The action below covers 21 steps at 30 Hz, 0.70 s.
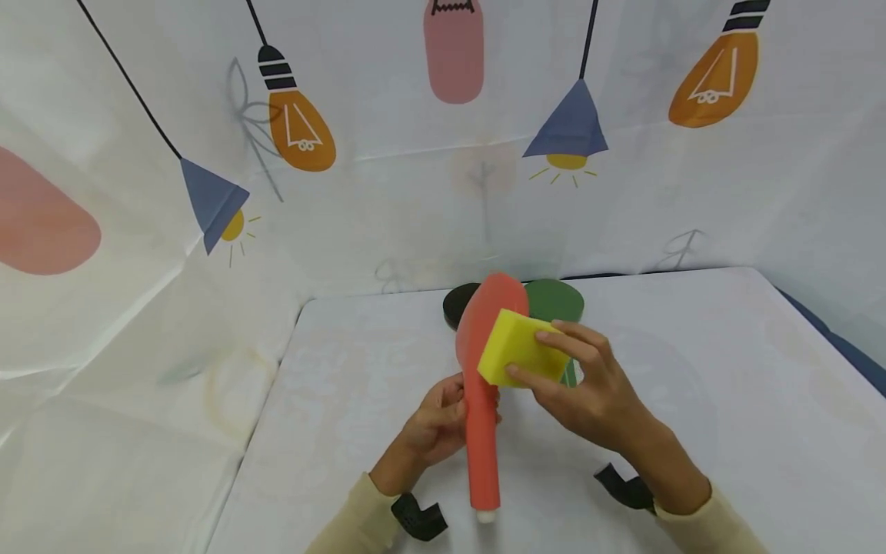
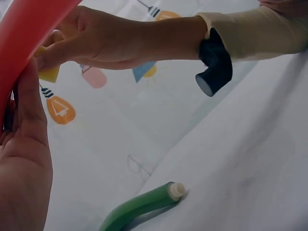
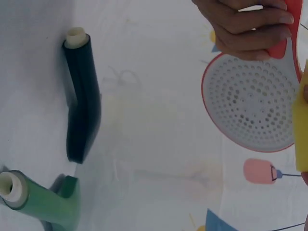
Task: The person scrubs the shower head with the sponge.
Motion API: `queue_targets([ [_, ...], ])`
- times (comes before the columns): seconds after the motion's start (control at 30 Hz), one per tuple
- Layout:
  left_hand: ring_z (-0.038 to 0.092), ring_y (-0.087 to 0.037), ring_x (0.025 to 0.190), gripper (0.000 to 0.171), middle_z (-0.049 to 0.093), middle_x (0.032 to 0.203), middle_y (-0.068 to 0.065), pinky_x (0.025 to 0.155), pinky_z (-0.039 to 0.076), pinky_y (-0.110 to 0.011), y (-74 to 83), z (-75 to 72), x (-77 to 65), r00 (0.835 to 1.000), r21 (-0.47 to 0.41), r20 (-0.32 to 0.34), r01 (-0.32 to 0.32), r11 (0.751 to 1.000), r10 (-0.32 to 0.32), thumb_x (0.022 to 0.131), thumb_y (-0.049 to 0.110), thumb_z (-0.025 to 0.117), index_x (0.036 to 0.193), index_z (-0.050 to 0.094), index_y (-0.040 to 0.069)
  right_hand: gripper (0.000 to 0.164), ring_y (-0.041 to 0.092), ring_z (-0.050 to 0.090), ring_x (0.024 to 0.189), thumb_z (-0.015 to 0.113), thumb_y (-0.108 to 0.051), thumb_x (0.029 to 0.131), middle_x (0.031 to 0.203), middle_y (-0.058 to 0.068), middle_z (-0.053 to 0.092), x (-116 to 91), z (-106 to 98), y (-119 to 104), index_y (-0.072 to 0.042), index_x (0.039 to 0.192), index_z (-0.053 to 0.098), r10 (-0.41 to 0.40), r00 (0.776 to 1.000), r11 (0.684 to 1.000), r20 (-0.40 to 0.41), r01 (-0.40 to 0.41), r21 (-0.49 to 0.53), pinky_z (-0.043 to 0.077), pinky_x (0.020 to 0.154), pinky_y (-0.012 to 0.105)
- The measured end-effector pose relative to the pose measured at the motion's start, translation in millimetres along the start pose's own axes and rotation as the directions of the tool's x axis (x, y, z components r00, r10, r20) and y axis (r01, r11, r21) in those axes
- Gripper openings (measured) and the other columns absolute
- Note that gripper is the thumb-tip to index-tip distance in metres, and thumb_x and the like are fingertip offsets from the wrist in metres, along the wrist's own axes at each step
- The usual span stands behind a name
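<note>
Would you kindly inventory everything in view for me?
White flat table: 1, white, central
Red round-faced showerhead: 1, red, left hand
Yellow block sponge: 1, yellow, right hand
Green round showerhead: 1, green, back of table
Black round showerhead: 1, black, left of green one
White printed sheeting: count unclear, white, behind and beside table
Printed lamps: 6 in head view, blue, orange, pink, on sheeting
Dark blue strip: 1, blue, table's right edge
Black wrist mounts: 2, black, left and right
Cream sleeves: 2, cream, left and right
Left hand: 1, bare, gripping red showerhead
Right hand: 1, bare, pinching sponge
</note>
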<state>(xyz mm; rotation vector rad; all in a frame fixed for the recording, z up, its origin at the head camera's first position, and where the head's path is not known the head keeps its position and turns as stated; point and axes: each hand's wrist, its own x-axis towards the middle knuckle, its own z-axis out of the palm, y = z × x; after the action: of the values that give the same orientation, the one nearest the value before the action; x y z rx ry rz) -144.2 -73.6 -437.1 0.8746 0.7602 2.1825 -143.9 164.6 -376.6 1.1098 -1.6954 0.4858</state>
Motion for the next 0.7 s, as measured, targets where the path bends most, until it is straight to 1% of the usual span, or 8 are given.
queue_targets([
  [0.17, 0.065, -0.01, 0.112, 0.043, 0.067, 0.122, 0.001, 0.102, 0.051, -0.027, -1.3, -1.9, 0.5, 0.999, 0.031, 0.028, 0.028, 0.999, -0.028, 0.101, 0.022, 0.059, 0.138, 0.044, 0.008, 0.018, 0.043, 0.047, 0.11, 0.054, -0.023, 0.102, 0.119, 0.029, 0.049, -0.1, -7.4, 8.9, -0.014, 0.108, 0.068, 0.095, 0.993, 0.996, -0.07, -0.094, 0.006, 0.033, 0.116, 0.022],
  [0.27, 0.066, -0.01, 0.113, 0.043, 0.067, 0.123, 0.001, 0.102, 0.051, -0.026, -2.1, -3.2, 1.7, 0.998, 0.062, 0.051, 0.038, 0.997, -0.041, 0.1, 0.019, 0.059, 0.139, 0.043, 0.009, 0.025, 0.041, 0.046, 0.116, 0.055, -0.029, 0.102, 0.123, 0.03, 0.048, -3.2, -10.3, 14.2, -0.009, 0.112, 0.065, 0.224, 0.967, 0.974, -0.12, -0.227, -0.007, 0.035, 0.111, 0.018],
  [0.37, 0.066, -0.01, 0.115, 0.046, 0.066, 0.126, 0.002, 0.101, 0.051, -0.025, -2.7, -3.8, 3.8, 0.997, 0.112, 0.063, 0.036, 0.993, -0.043, 0.099, 0.018, 0.06, 0.141, 0.041, 0.01, 0.039, 0.04, 0.045, 0.122, 0.056, -0.034, 0.101, 0.13, 0.032, 0.045, -7.9, -13.6, 20.5, -0.003, 0.124, 0.06, 0.421, 0.898, 0.904, -0.131, -0.427, -0.021, 0.036, 0.103, 0.015],
  [0.43, 0.065, -0.01, 0.116, 0.048, 0.065, 0.126, 0.002, 0.099, 0.052, -0.025, -2.7, -3.9, 4.7, 0.998, 0.164, 0.055, 0.012, 0.986, -0.022, 0.099, 0.016, 0.06, 0.142, 0.039, 0.01, 0.046, 0.034, 0.044, 0.122, 0.059, -0.03, 0.099, 0.135, 0.031, 0.041, -10.9, -16.3, 23.9, -0.004, 0.137, 0.052, 0.578, 0.813, 0.816, -0.073, -0.579, 0.01, 0.035, 0.096, 0.012],
  [0.5, 0.065, -0.011, 0.115, 0.049, 0.065, 0.126, 0.002, 0.098, 0.052, -0.026, -2.2, -4.1, 4.6, 1.0, 0.215, 0.014, -0.02, 0.976, 0.018, 0.098, 0.014, 0.061, 0.141, 0.038, 0.01, 0.054, 0.025, 0.045, 0.118, 0.059, -0.024, 0.1, 0.14, 0.026, 0.037, -12.4, -18.6, 24.7, -0.011, 0.149, 0.041, 0.725, 0.686, 0.68, 0.051, -0.726, 0.102, 0.037, 0.091, 0.01],
  [0.53, 0.065, -0.012, 0.115, 0.05, 0.065, 0.126, 0.002, 0.097, 0.053, -0.027, -1.8, -4.3, 4.3, 0.999, 0.246, -0.019, -0.04, 0.968, 0.047, 0.098, 0.012, 0.062, 0.142, 0.038, 0.011, 0.058, 0.021, 0.045, 0.116, 0.056, -0.022, 0.101, 0.142, 0.023, 0.036, -12.6, -19.2, 24.1, -0.015, 0.153, 0.034, 0.783, 0.607, 0.587, 0.135, -0.793, 0.163, 0.039, 0.089, 0.009],
  [0.63, 0.063, -0.015, 0.116, 0.055, 0.063, 0.128, -0.001, 0.097, 0.053, -0.03, -0.8, -5.5, 3.3, 0.978, 0.357, -0.145, -0.088, 0.93, 0.148, 0.097, 0.009, 0.064, 0.144, 0.034, 0.01, 0.062, 0.018, 0.048, 0.109, 0.05, -0.024, 0.105, 0.14, 0.013, 0.031, -10.1, -16.2, 17.5, -0.024, 0.158, 0.018, 0.844, 0.349, 0.216, 0.406, -0.916, 0.339, 0.045, 0.086, 0.013],
  [0.7, 0.062, -0.018, 0.119, 0.06, 0.06, 0.132, -0.003, 0.098, 0.054, -0.033, -1.2, -6.6, 3.0, 0.95, 0.425, -0.234, -0.091, 0.9, 0.207, 0.095, 0.007, 0.065, 0.145, 0.032, 0.01, 0.058, 0.02, 0.048, 0.112, 0.043, -0.034, 0.107, 0.138, 0.009, 0.031, -7.4, -10.8, 11.4, -0.025, 0.157, 0.014, 0.79, 0.217, -0.038, 0.574, -0.916, 0.399, 0.048, 0.088, 0.019],
])
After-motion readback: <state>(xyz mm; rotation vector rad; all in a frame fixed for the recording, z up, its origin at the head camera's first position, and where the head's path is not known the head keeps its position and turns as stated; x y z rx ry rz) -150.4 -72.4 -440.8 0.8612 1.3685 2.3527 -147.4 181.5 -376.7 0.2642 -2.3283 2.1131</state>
